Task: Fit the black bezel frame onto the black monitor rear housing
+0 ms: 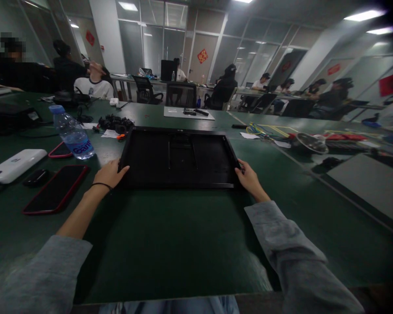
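Note:
A flat black rectangular panel (pixel 180 157) with a raised rim lies on the green table (pixel 170 244) in front of me. My left hand (pixel 110 173) grips its near left corner, fingers curled over the edge. My right hand (pixel 248 176) holds the near right corner the same way. Both grey sleeves reach in from the bottom of the view.
To my left lie a red-cased phone (pixel 57 188), a second phone (pixel 60 150), a white power bank (pixel 15 165) and a water bottle (pixel 72 134). Black parts (pixel 115 123) sit behind the panel. Cables and tools (pixel 314 141) lie at right. Other people sit at the far tables.

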